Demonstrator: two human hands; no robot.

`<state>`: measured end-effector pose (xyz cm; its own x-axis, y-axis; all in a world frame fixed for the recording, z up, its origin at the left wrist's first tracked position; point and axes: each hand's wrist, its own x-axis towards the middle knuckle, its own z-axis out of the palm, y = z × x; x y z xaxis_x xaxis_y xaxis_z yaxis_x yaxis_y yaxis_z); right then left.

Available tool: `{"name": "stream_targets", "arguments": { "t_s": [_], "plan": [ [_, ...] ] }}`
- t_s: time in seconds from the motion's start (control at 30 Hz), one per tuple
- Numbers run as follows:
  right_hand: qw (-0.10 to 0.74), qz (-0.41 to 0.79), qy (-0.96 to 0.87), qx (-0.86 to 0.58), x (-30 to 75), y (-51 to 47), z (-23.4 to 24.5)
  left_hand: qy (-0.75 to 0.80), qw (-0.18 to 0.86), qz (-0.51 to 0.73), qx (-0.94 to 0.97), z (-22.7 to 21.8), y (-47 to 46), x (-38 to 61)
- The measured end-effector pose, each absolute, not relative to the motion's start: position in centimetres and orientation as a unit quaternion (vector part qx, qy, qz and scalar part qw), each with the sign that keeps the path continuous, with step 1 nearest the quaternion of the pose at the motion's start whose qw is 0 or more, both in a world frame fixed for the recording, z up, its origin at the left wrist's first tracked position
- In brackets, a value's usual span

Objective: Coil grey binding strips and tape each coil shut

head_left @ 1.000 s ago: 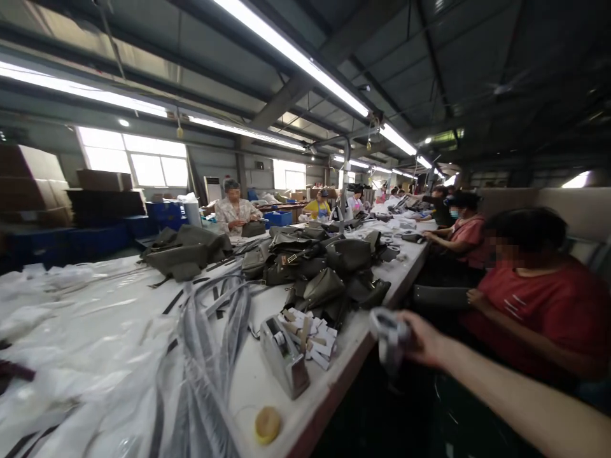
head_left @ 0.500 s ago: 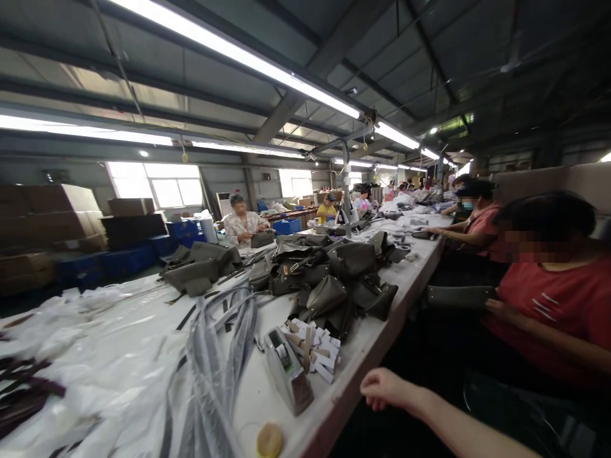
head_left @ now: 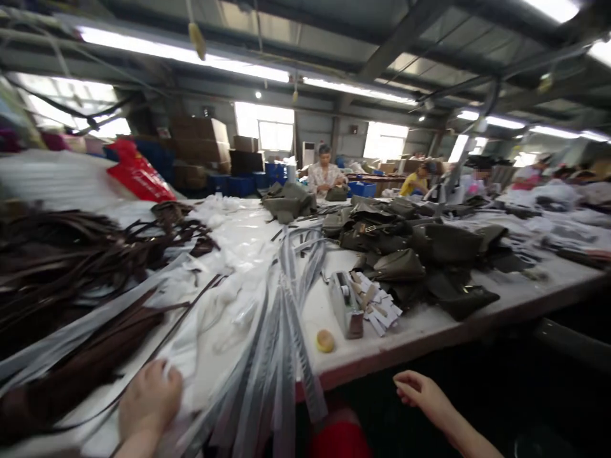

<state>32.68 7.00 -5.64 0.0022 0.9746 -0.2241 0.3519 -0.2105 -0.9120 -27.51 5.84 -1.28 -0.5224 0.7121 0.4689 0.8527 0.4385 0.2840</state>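
My left hand (head_left: 149, 402) lies at the bottom left on white plastic sheeting (head_left: 224, 299), its fingers curled down into the sheet. Dark brown straps (head_left: 71, 286) lie just to its left and a bundle of grey plastic-wrapped straps (head_left: 286, 299) just to its right. My right hand (head_left: 420, 390) hangs below the table's front edge (head_left: 429, 346), fingers loosely curled with nothing in them. A tape dispenser (head_left: 346, 305), a small yellow roll (head_left: 325, 341) and a heap of paper tags (head_left: 379, 304) sit on the table above it.
A pile of olive-green bags (head_left: 420, 254) covers the table's middle right. Across the table, people sit working, one in a pale patterned shirt (head_left: 325, 178). Cardboard boxes (head_left: 200, 143), blue crates (head_left: 248, 184) and a red bag (head_left: 138, 175) stand at the back left.
The view has swung left, so the neighbours in red have left the picture. My left hand has come into view on the plastic. The grey object held a second ago is gone from my right hand.
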Motion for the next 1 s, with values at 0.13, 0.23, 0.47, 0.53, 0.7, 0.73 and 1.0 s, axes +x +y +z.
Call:
{"name": "stream_targets", "arguments": {
  "t_s": [0.13, 0.23, 0.47, 0.53, 0.7, 0.73, 1.0],
  "plan": [
    [0.287, 0.416, -0.631, -0.589, 28.0, 6.3, -4.3, -0.836, 0.146, -0.257, -0.462, -2.4, 5.1, -27.6],
    [0.240, 0.367, -0.709, -0.552, 23.7, 5.7, -3.0, -0.843, 0.127, -0.268, -0.449, -2.5, 5.6, -27.2],
    [0.172, 0.244, -0.790, -0.536, 15.3, 7.1, -1.5, -0.853, 0.118, -0.266, -0.434, -2.8, 4.9, -26.9],
    [0.123, 0.211, -0.765, -0.596, 13.7, 7.8, -1.6, -0.851, 0.115, -0.275, -0.432, -2.7, 4.9, -26.8],
    [0.197, 0.433, -0.641, -0.603, 11.9, 8.7, -1.9, -0.851, 0.094, -0.290, -0.428, -2.7, 4.9, -26.7],
    [0.208, 0.481, -0.617, -0.586, 11.9, 8.7, -1.8, -0.852, 0.089, -0.291, -0.427, -2.7, 4.9, -26.7],
    [0.247, 0.687, -0.477, -0.490, 11.6, 6.7, 0.3, -0.833, 0.058, -0.302, -0.460, -0.2, 4.4, -25.1]
  ]
}}
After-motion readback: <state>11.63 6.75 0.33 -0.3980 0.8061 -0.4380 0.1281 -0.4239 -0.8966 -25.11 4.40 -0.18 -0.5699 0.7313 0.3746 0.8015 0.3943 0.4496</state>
